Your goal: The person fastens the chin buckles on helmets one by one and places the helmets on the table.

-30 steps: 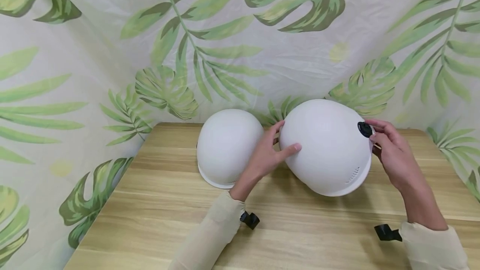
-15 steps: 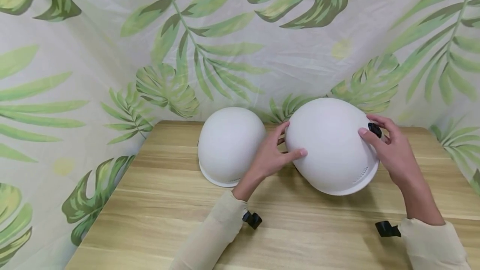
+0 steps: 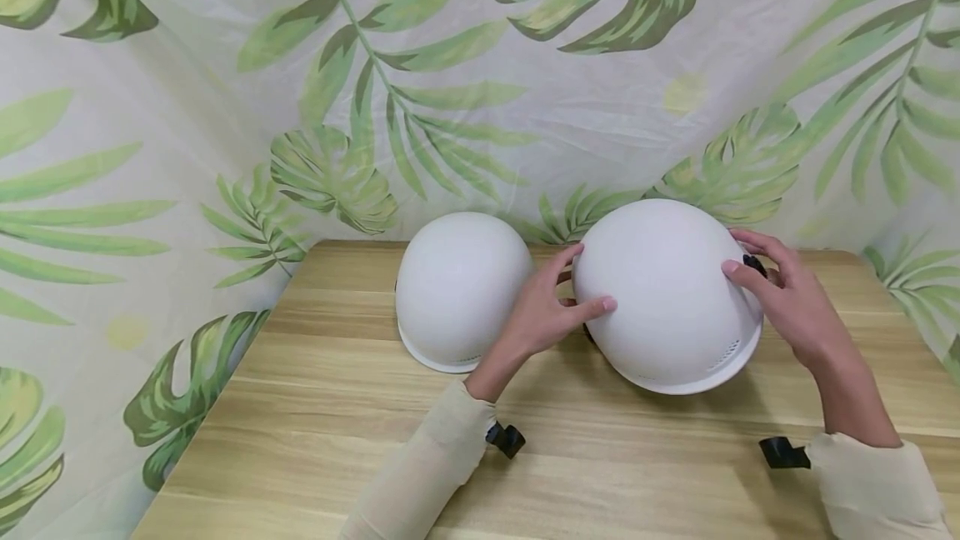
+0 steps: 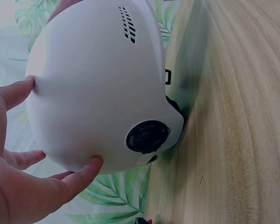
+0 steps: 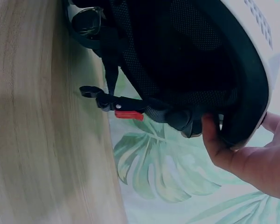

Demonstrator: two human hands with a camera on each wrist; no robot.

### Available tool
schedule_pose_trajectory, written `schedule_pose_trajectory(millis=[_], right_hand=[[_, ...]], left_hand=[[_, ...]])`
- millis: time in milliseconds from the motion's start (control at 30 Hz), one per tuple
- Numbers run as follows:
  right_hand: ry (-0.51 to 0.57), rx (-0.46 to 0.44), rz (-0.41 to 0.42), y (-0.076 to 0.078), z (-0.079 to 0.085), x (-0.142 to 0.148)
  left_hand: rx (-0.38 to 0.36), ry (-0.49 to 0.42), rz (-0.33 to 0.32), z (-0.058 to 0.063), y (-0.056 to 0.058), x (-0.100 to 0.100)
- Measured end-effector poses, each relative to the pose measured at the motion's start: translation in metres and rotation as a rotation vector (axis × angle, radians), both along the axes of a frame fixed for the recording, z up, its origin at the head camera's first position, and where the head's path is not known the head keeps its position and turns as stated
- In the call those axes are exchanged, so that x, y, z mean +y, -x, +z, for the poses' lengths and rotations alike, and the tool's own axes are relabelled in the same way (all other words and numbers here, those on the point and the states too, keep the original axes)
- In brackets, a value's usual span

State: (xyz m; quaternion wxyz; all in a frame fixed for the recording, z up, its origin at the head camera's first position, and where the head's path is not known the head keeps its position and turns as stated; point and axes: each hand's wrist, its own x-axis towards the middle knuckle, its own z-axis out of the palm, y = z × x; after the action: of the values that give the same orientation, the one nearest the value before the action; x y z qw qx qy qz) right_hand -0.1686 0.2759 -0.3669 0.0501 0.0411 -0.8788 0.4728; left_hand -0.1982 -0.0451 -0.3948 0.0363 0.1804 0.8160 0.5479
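A white helmet is gripped between both hands on the right part of the table, tilted with its right rim raised. My left hand holds its left side, thumb on the front of the shell and fingers at the back. My right hand grips the right edge beside a black round knob, thumb on the shell. In the right wrist view, one finger hooks inside the rim, and the dark padding and a hanging chin strap with a red tab show. A second knob appears in the left wrist view.
Another white helmet rests dome up on the wooden table, left of my left hand and partly behind it. A leaf-patterned cloth hangs along the table's back edge. Black camera mounts stick out from both sleeves.
The held helmet has shifted slightly right and turned, so its knob now faces away more. My right thumb has moved from the knob onto the shell. The other helmet stays put.
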Motion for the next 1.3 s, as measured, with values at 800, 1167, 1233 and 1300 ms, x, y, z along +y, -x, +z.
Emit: schedule_pose_trajectory(millis=[800, 1167, 1233, 1300], right_hand=[[-0.045, -0.045, 0.058, 0.002, -0.002, -0.002], [-0.022, -0.113, 0.035, 0.002, -0.002, -0.003], [-0.025, -0.129, 0.028, 0.002, -0.002, -0.003], [-0.032, -0.144, 0.029, 0.002, -0.003, -0.002]], left_hand=[[0.005, 0.084, 0.02, -0.006, -0.002, 0.008], [0.029, 0.076, 0.022, -0.009, -0.002, 0.008], [0.033, 0.07, 0.023, -0.01, -0.001, 0.009], [0.035, 0.067, 0.025, -0.01, -0.001, 0.009]])
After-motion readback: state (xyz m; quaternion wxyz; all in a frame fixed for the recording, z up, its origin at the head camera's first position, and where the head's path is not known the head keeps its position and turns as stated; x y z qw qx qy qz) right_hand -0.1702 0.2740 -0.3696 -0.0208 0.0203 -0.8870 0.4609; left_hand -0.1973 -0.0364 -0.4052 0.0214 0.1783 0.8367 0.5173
